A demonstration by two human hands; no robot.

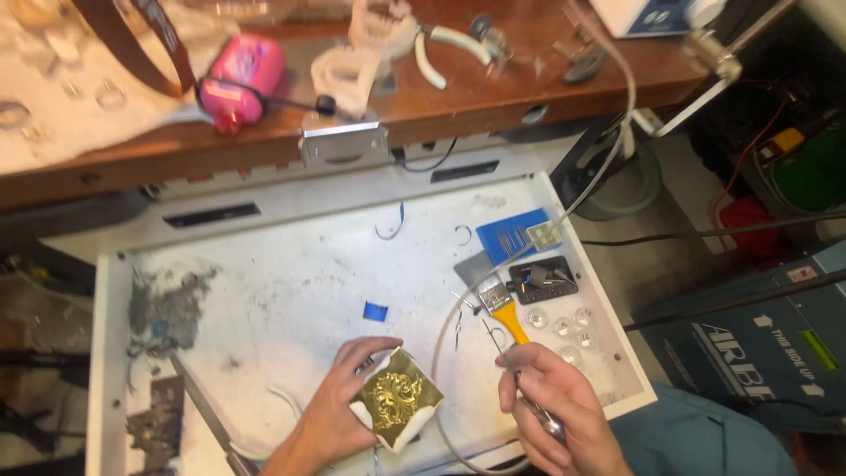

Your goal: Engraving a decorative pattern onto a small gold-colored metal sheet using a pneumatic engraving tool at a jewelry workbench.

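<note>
Two hands were at work over the white tray (264,291) pulled out below the wooden bench (441,97). The left hand (339,397) curled around a white block (401,432) carrying an ornate gold plate (398,397), fingers clamped on its near edge and thumb over the top, so the piece sat tilted toward the worker at the tray's front rim. The right hand (551,397) was closed in a pencil-like pinch around a slim metal handpiece (533,401), its tip just beside the plate but, as far as I could tell, not touching. To my eye, good work here meant bracing the block firmly, bringing the tip in lightly, and keeping the trailing hose (449,335) slack. A yellow-handled brush (504,313) lay nearby, with a blue card (511,234) beyond it.
</note>
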